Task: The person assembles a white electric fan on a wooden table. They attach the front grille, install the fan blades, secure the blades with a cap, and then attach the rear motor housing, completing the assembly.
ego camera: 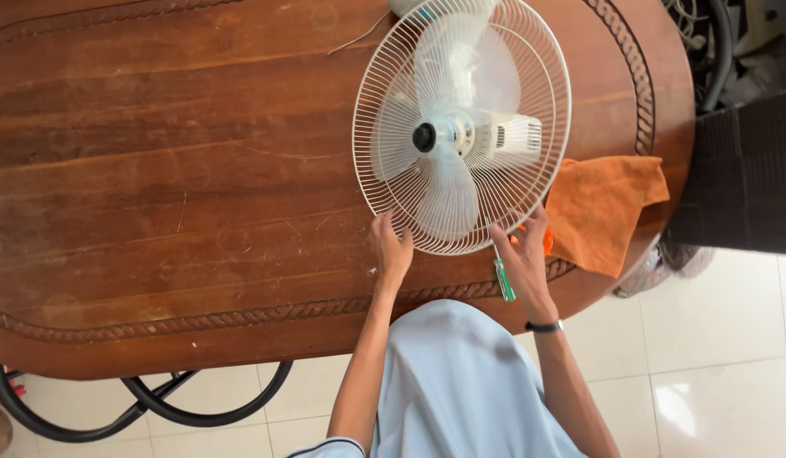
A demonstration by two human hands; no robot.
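A white table fan (462,127) with a wire grille and translucent blades stands on a brown wooden oval table (172,195). My left hand (391,250) rests on the table with its fingertips touching the grille's lower left rim. My right hand (525,254) touches the lower right rim of the grille. A screwdriver (502,276) with a green transparent handle lies on the table beside my right hand, its shaft reaching up toward the grille. Whether my right hand grips it cannot be told.
An orange cloth (605,212) lies on the table's right end, partly over the edge. A small orange object (547,242) shows beside my right hand. A dark woven chair (741,170) stands at right. Black curved table legs (181,407) show over the white tiled floor.
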